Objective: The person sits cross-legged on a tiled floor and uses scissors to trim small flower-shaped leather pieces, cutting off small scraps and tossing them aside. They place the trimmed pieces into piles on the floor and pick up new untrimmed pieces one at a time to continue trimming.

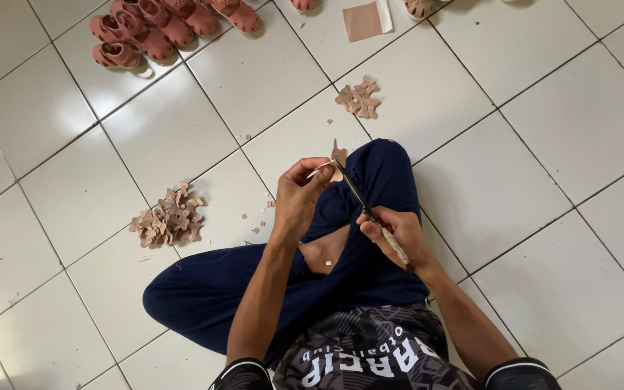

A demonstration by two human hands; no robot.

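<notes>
I sit cross-legged on a white tiled floor in dark blue trousers. My left hand (300, 198) pinches a small tan leather piece (336, 157) with a pale strip at its edge, held above my knee. My right hand (396, 236) grips black scissors (357, 196) by a cloth-wrapped handle, the blades pointing up to the piece and touching it. A heap of tan cut-out pieces (168, 219) lies on the floor to my left. A smaller heap (360, 98) lies beyond my knee.
Several pink children's sandals (159, 25) are bunched at the top left. A tan sheet with a white strip (367, 19) lies at the top centre. Small tan scraps (258, 214) dot the tiles near my left knee.
</notes>
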